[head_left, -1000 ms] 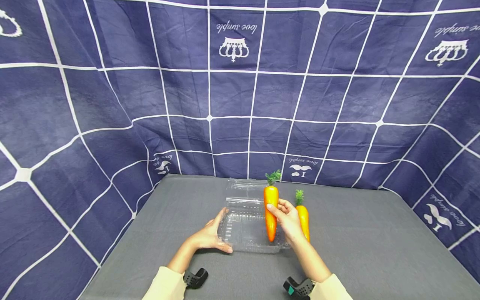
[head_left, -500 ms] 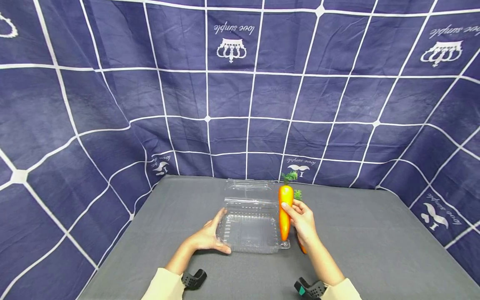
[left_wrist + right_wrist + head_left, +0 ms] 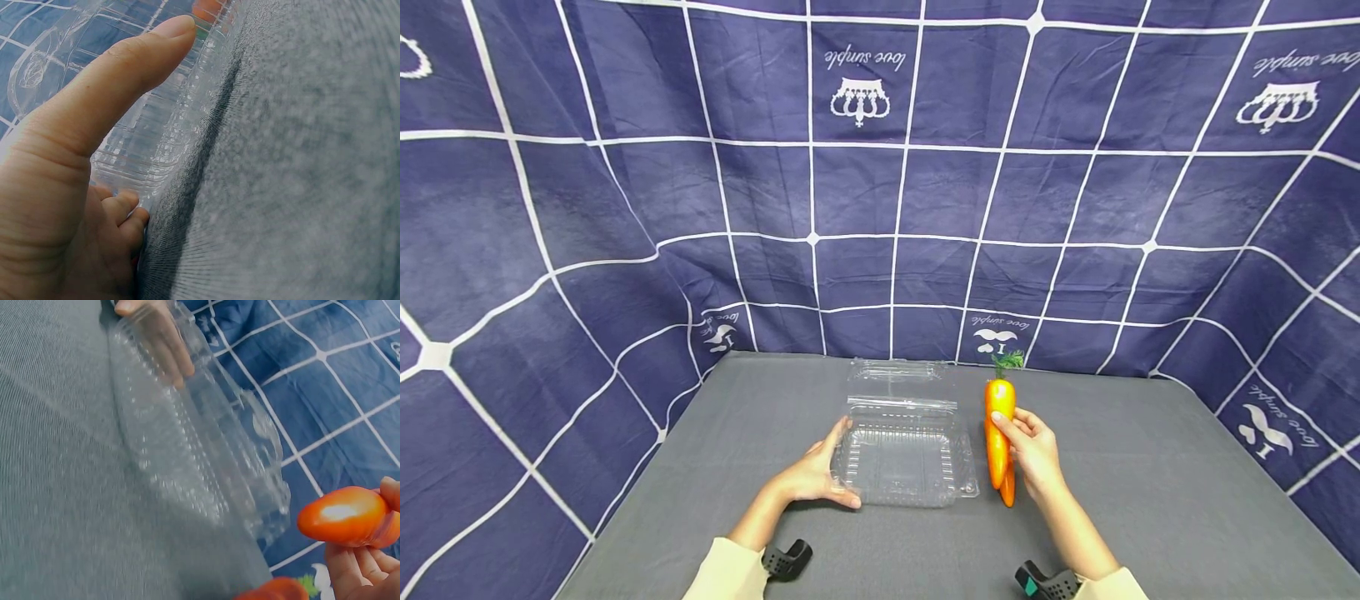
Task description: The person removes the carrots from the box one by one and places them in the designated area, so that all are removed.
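Observation:
A clear plastic clamshell box [image 3: 901, 467] lies on the grey table, its lid [image 3: 901, 379] folded back behind it. My left hand [image 3: 812, 477] rests against the box's left end, thumb at the front corner and fingers spread along the side. In the left wrist view the thumb [image 3: 125, 75] stretches out straight beside the clear wall. To the right of the box, my right hand [image 3: 1033, 450] pinches an orange carrot [image 3: 997, 429] with a green top between thumb and fingers. Another carrot [image 3: 1008, 490] is mostly hidden behind the held one; the right wrist view shows part of that second carrot [image 3: 275, 590].
A dark blue cloth [image 3: 880, 192] with white grid lines hangs behind and beside the table. Grey cloth covers the tabletop [image 3: 1150, 475], which extends to both sides of the box. Black bands [image 3: 788, 560] sit at both wrists.
My right hand has carried the carrot from over the box to the right, where it now overlaps the second carrot in the head view. The left hand and the box have stayed put.

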### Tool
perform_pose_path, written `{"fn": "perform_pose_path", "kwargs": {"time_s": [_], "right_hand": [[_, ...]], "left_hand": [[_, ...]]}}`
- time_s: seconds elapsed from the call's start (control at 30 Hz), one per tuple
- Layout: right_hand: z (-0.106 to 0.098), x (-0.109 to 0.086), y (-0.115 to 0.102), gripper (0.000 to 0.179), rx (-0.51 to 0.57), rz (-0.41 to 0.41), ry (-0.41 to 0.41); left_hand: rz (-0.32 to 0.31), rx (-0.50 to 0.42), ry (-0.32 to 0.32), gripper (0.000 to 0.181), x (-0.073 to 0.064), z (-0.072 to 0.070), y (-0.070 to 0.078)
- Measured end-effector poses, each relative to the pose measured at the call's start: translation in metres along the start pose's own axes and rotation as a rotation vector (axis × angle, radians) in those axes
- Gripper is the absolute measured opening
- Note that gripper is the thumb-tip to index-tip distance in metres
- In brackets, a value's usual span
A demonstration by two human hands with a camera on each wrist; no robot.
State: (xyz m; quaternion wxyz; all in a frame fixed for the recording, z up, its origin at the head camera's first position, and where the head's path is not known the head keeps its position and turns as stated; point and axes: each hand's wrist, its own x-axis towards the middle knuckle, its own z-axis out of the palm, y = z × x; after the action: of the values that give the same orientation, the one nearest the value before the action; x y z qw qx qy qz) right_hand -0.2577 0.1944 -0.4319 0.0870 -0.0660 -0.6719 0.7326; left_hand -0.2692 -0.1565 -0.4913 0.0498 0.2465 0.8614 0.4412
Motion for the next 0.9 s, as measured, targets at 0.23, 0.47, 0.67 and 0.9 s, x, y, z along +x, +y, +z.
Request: {"fn": "perform_pose_path", "kwargs": {"time_s": [0.23,0.47,0.67,0.9], "right_hand": [[-0.019,0.002,0.004,0.039,-0.015,0.012,0.039],[-0.037,0.005,0.008,0.045,-0.046,0.031,0.071],[-0.054,0.008,0.013,0.054,-0.096,0.055,0.096],[-0.072,0.010,0.016,0.055,-0.164,0.061,0.132]], "left_hand": [[0.003,-0.011,-0.004,0.133,0.000,-0.001,0.001],[0.002,-0.006,0.000,0.133,0.000,-0.001,0.002],[0.007,-0.005,-0.003,0.133,0.000,-0.001,0.000],[0.018,0.003,0.009,0.133,0.000,-0.001,0.000]]}}
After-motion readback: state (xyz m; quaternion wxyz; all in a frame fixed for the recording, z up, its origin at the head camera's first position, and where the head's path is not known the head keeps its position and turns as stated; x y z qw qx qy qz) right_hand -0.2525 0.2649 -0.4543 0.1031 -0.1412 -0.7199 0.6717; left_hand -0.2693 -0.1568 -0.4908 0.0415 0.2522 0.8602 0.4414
